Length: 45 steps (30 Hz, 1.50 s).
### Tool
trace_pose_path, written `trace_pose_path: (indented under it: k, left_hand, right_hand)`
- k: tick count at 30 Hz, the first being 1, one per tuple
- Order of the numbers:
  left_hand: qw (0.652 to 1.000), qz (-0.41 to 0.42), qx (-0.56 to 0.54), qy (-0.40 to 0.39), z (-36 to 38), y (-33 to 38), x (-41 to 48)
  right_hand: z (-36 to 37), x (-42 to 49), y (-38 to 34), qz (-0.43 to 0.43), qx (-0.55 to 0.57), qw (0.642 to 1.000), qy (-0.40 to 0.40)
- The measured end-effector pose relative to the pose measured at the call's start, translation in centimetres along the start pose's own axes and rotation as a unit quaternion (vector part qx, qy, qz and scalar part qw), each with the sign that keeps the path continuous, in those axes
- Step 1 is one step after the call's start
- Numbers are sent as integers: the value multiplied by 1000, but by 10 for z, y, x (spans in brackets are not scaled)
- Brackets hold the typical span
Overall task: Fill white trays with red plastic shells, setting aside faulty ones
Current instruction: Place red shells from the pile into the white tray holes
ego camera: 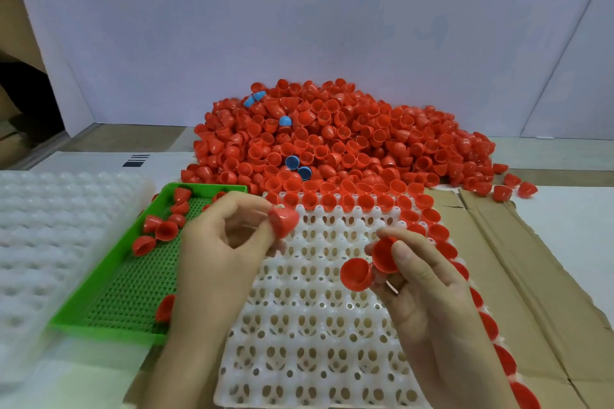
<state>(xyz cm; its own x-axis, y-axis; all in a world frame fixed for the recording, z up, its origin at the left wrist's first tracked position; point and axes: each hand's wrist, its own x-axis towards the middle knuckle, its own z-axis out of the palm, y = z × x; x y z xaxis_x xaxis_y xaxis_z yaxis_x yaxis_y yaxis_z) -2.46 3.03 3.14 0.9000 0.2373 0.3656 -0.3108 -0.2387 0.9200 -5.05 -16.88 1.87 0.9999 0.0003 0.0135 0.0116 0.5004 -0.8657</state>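
Behind, white backdrop, cardboard, red shells

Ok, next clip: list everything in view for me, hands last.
heap: hundreds of shells, red, far side of table
blue shells: about five, blue, scattered in the heap
white tray: one, white, centre, mostly unfilled
placed shells: one row and one column, red, the white tray's far and right edges
green tray: one, green, left of the white tray
set-aside shells: several, red, in the green tray
spare trays: stack, white, far left
cardboard: flattened, brown, under the white tray
backdrop: white, behind the heap
left hand: pinches single shell, red
right hand: holds pair of shells, red
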Motion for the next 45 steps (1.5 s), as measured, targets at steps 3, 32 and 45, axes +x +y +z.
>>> trace_pose_path:
  k: [3, 32, 45]
  left_hand:
    - [967, 18, 243, 75, -32, -15, 27]
    - [956, 15, -148, -252, 43, 19, -24]
    - [959, 224, 70, -159, 71, 18, -45]
  right_hand:
    - [0, -1, 1, 2, -8, 1000, -9]
    - [-14, -15, -15, -71, -138, 988, -4]
    - [-32, -20, -38, -118, -345, 931, 7]
